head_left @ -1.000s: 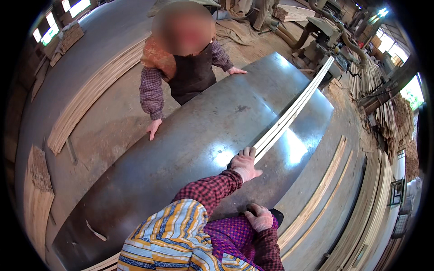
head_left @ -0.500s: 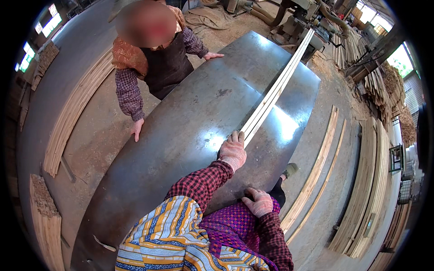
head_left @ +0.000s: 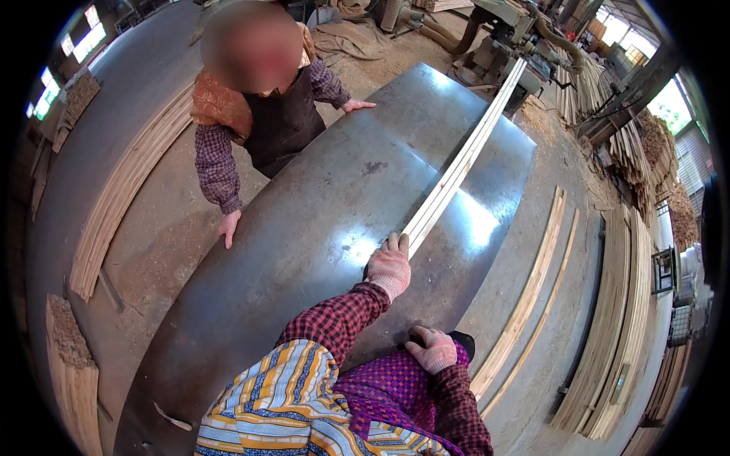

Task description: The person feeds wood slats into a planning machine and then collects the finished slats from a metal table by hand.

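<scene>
A broad metal tabletop (head_left: 304, 251) fills the centre of the scene. On it lie long wood strips (head_left: 456, 175), running from a far machine (head_left: 506, 34) toward you. Your left hand (head_left: 389, 266), gloved, presses flat on the near end of the strips, fingers extended. Your right hand (head_left: 432, 349), gloved, rests loosely curled against your purple garment, holding nothing. A co-worker's hands (head_left: 228, 226) rest on the tabletop's left edge.

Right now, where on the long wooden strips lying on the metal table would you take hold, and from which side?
Probably the near end of the wooden strips, from above, where the gloved left hand already rests. They lie flat on the metal table, running away towards the machine, so only that end is close.
</scene>
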`<state>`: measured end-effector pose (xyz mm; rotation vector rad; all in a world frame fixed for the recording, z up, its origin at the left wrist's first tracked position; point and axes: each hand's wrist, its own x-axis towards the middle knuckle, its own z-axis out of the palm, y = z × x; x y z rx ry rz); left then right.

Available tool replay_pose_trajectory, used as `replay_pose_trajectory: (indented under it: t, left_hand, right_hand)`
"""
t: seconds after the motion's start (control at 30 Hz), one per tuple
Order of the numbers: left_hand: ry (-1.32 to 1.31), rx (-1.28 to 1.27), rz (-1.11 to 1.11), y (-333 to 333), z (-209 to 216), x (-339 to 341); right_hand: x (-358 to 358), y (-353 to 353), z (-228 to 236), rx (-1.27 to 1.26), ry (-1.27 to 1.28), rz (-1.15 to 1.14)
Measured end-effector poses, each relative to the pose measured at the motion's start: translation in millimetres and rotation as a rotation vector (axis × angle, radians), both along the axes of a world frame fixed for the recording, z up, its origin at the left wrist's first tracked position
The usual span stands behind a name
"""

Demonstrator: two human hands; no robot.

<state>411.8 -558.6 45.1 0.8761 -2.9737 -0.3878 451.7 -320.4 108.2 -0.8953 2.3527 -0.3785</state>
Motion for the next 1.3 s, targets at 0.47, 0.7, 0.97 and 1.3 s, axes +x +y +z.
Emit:
replay_pose_trajectory:
  t: [0.47, 0.7, 0.97, 1.3]
  left_hand:
    - [-0.102, 0.046, -0.025, -2.4, 18.1, -1.0]
    - [-0.16, 0.096, -0.028, -3.0, 28.2, 0.0]
    - [-0.158, 0.092, -0.015, -2.5, 29.8, 0.6]
    - [-0.2, 0.052, -0.053, 4.4, 27.2, -9.0]
  right_hand:
    - [-2.4, -4.1, 1.7, -0.026, 0.047, 0.026]
    - [0.3, -3.4, 2.6, -0.067, 0.039, 0.003]
    - [-0.1, 3.6, -6.7, -0.083, 0.087, 0.031]
    - [-2.6, -3.1, 0.1, -0.042, 0.053, 0.038]
